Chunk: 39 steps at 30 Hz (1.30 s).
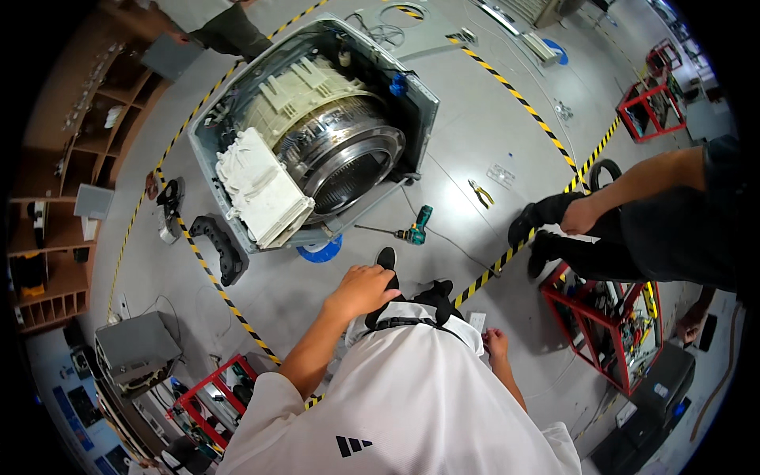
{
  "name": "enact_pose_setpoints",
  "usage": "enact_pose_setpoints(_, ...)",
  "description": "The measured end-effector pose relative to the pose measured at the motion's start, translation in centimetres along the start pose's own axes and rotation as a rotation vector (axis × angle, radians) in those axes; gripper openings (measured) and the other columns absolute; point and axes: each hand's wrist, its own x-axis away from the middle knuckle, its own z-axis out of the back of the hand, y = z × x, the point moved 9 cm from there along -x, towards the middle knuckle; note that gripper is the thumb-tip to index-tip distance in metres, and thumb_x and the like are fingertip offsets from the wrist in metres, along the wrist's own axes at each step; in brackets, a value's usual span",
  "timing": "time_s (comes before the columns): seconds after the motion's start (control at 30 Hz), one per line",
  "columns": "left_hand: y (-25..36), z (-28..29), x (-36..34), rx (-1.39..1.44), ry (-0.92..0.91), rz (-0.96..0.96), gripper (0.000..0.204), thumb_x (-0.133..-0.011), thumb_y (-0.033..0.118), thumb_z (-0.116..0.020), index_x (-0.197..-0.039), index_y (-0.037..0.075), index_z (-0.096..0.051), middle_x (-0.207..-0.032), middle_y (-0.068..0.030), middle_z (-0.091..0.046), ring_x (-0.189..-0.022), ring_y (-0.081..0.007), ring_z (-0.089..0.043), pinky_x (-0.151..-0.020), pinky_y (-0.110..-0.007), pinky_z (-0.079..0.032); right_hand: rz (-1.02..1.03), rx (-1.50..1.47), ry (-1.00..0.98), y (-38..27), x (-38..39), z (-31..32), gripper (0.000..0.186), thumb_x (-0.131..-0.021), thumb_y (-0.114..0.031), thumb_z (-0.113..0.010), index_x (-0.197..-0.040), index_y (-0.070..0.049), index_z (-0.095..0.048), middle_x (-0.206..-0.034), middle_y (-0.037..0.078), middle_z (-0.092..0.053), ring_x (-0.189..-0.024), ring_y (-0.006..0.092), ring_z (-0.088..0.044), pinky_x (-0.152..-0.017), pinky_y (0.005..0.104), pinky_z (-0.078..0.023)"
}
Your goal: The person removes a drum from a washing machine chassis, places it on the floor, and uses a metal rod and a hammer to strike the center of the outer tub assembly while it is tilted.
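My left hand (360,291) hangs above my dark shoe (386,257), fingers loosely extended, holding nothing. My right hand (496,342) is low beside my white shirt, empty as far as shows, its fingers slightly bent and apart; a small white box (476,321) lies close to it. Ahead on the floor stands an opened washing machine (431,119) with a metal drum (348,174), a cream plastic tub (305,99) and a white plastic part (257,186) exposed. Between it and me lies a green cordless drill (419,226) with a long bit. Yellow-handled pliers (480,194) lie farther right.
Another person's arm (641,190) reaches in at right, above a red-framed tool cart (606,324). Someone else stands at the far left (229,32). A dark curved part (218,249) lies left of the machine. Black-yellow tape (518,95) marks the floor. Wooden shelves (79,214) line the left.
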Motion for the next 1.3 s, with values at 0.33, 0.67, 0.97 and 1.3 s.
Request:
enact_pose_setpoints(0.33,-3.4,0.6,-1.4,0.088,0.001,-0.081,0.038,-0.085,0.033,-0.060,-0.109,0.003,-0.059,-0.106,-0.0161,-0.061,-0.102,-0.0345,-0.056,-0.091,-0.045,-0.040,-0.062,-0.032,0.054,0.3,3.6,-3.3,0.018,-0.090,-0.022,-0.057,-0.100,-0.007,-0.058,-0.079,0.003,-0.062,-0.067,0.0119,-0.058,-0.056,0.0244,-0.046)
enact_pose_setpoints(0.67,-7.1,2.8,-2.0,0.040,0.057,-0.190,0.035,-0.084,0.031,-0.062,-0.102,0.002,-0.060,-0.094,-0.0157,-0.063,-0.091,-0.0346,-0.059,-0.080,-0.043,-0.045,-0.036,-0.041,0.087,1.4,6.0,-6.9,0.016,-0.088,-0.025,-0.059,-0.088,-0.009,-0.060,-0.073,0.000,-0.058,-0.058,0.0082,-0.052,-0.049,0.0221,-0.040)
enact_pose_setpoints(0.97,-8.2,4.3,-2.3,0.032,0.045,-0.204,0.033,-0.084,0.031,-0.062,-0.099,0.001,-0.060,-0.093,-0.0162,-0.062,-0.091,-0.0347,-0.058,-0.080,-0.044,-0.045,0.060,0.002,0.182,0.9,6.5,-8.5,0.018,-0.087,-0.021,-0.061,-0.096,-0.005,-0.065,-0.078,0.001,-0.063,-0.067,0.0092,-0.056,-0.060,0.0241,-0.044)
enact_pose_setpoints(1.3,-8.6,4.4,-2.8,0.057,-0.031,-0.077,0.041,-0.086,0.034,-0.059,-0.109,0.001,-0.059,-0.105,-0.0186,-0.061,-0.099,-0.0364,-0.057,-0.085,-0.043,-0.044,0.037,0.007,0.136,-1.8,2.7,-8.8,0.018,-0.091,-0.022,-0.057,-0.095,-0.006,-0.063,-0.073,0.001,-0.060,-0.058,0.0094,-0.053,-0.051,0.0245,-0.043)
